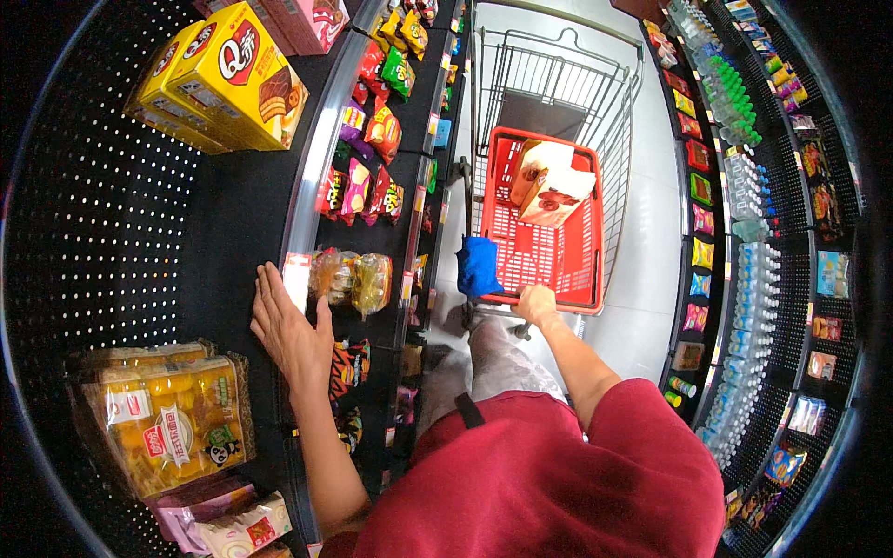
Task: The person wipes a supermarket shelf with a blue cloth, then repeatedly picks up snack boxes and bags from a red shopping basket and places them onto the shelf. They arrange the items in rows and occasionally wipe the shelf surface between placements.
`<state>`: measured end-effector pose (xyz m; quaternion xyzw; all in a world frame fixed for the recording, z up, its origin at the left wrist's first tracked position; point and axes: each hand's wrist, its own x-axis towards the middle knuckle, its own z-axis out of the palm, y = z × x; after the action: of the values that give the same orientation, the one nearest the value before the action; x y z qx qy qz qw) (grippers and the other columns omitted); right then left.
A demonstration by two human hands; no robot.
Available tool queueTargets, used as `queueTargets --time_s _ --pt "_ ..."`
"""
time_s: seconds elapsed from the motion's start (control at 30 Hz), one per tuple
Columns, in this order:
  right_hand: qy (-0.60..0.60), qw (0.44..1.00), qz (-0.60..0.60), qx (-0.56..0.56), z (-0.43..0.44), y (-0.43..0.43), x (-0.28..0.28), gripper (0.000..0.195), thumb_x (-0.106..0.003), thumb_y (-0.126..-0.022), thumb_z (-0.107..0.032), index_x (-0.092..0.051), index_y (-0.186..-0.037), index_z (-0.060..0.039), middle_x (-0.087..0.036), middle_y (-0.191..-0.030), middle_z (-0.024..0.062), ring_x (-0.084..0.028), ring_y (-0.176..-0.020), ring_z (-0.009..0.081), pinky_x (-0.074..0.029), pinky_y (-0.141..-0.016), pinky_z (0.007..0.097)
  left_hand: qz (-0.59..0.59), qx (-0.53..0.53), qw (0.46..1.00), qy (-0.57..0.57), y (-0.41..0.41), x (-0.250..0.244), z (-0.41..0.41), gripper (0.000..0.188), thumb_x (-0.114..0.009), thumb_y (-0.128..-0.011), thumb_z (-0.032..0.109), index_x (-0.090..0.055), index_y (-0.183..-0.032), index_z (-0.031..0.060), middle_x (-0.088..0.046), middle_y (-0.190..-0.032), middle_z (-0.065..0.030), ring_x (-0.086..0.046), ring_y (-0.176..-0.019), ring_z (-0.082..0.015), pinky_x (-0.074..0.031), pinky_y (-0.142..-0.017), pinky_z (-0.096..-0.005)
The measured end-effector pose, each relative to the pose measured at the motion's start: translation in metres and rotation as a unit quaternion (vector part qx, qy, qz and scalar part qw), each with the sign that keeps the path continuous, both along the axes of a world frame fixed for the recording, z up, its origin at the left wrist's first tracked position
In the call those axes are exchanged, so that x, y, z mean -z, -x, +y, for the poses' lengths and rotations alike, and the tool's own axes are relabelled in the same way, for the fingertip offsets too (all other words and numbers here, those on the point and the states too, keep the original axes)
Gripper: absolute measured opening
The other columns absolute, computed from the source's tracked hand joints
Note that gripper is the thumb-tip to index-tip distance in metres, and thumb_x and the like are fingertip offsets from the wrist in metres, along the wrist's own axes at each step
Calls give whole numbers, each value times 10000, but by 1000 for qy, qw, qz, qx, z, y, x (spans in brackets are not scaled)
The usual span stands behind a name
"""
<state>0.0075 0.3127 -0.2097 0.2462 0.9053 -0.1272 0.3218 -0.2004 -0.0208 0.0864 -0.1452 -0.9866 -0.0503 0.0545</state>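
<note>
My left hand (293, 328) holds nothing. Its fingers lie together and the thumb stands apart, at the front edge of a black shelf (230, 237), beside a price tag (297, 279). My right hand (537, 305) is closed at the near rim of a red plastic shopping basket (499, 202); whether it also grips the cart's handle is hidden. The basket sits in a wire shopping cart (621, 132). Two cartons, a front one (554, 199) and a rear one (534, 157), lie in its far half. A blue cloth (478, 266) hangs at the near left corner.
On the left shelf stand yellow snack boxes (230, 77), packaged bread (174, 418) and a cream-coloured package (248, 523). Bagged snacks (384, 132) fill the lower tiers. Across the pale floor (638, 279), another shelf holds bottles (753, 314) and snack packs (701, 254).
</note>
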Motion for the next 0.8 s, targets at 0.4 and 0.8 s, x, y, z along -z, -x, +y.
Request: queueTargets --time_s 0.4,0.8 --pt "9 1000 19 17 -15 18 -9 398 -762 -827 -458 -794 -1042 -124 -781 -996 149 -761 -962 301 -608 -840 441 5 -3 1000 6 1 5 -3 916 -762 -908 268 -242 -1623 29 -338 -1649 -187 -332 -1500 -369 -265 -1209 -532" --pt "-14 998 53 13 15 65 6 390 -760 -842 -453 -801 -1014 -106 -782 -997 163 -769 -950 303 -621 -815 440 1 2 1000 8 2 3 -2 928 -771 -885 246 -251 -1617 13 -351 -1641 -196 -343 -1496 -363 -261 -1213 -518"
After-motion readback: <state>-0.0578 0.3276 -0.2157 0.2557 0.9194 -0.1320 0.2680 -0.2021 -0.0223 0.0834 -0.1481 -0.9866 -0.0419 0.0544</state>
